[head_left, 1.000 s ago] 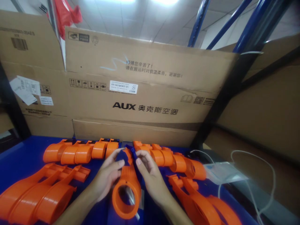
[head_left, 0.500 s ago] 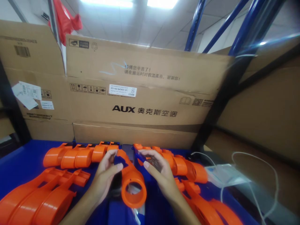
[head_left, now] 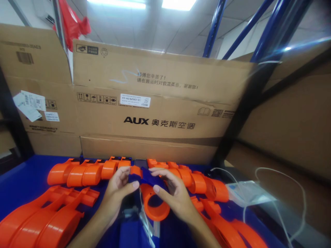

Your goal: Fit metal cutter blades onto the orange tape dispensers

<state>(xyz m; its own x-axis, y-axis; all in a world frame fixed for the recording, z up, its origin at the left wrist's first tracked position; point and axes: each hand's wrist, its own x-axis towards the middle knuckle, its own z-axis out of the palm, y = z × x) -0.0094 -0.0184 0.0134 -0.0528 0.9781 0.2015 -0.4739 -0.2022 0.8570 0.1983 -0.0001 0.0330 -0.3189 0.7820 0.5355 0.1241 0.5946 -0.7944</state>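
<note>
My left hand [head_left: 120, 184] is closed around the narrow upper end of an orange plastic part with a round ring [head_left: 156, 215] at its lower end. A dark blue strip [head_left: 134, 178] shows by my left thumb. My right hand [head_left: 174, 193] pinches a blue plastic piece [head_left: 151, 177] between thumb and fingers. That piece lies across the orange part's neck, over the top of the ring. Whether the two are joined, I cannot tell. My fingers hide some of both.
Orange parts stand in rows on the blue table at left [head_left: 74, 174] and right [head_left: 199, 182], with larger ones at front left [head_left: 49, 220]. A white cable [head_left: 305, 199] and clear plastic bag [head_left: 250, 193] lie at right. A cardboard panel [head_left: 155, 134] stands behind.
My right hand has brought the blue piece leftward onto the orange part's neck, where it was apart before. The ring has swung to the right and up a little.
</note>
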